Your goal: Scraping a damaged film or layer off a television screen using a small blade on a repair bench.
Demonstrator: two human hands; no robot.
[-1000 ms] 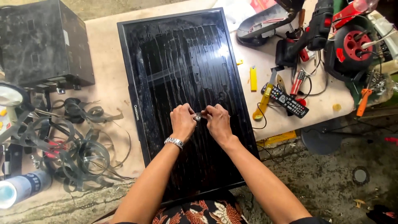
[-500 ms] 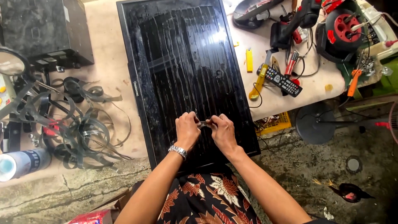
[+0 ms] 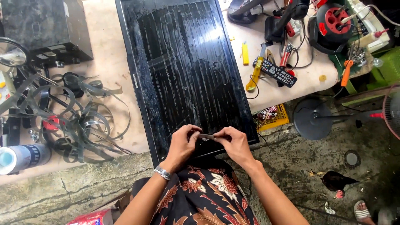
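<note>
**Head view: strip pinched at the panel's near edge**

Head view, looking down. Left hand (image 3: 181, 143) and right hand (image 3: 235, 143) meeting over the near end of the panel (image 3: 187, 62), fingertips of both clamped on a small grey strip (image 3: 206, 136) held level between them, just above the dark glass. Cannot tell whether the strip is joined to the panel or free. Watch (image 3: 162, 172) on the left wrist.

Step in hand, by the look of it: fine work on the strip itself, held at both ends. Next move calls for a steady two-sided pinch and small, slow motion, with the glass right below.

Near edge of the panel overhanging the table (image 3: 112, 79), close to the lap. Open room mostly up the middle of the glass. To the left, a tangle of metal bands (image 3: 79, 121) and a can (image 3: 23, 157) near the table edge; to the right, a remote (image 3: 275, 71) and tools, well apart from the hands. Beyond the right edge, a drop to the floor.
</note>
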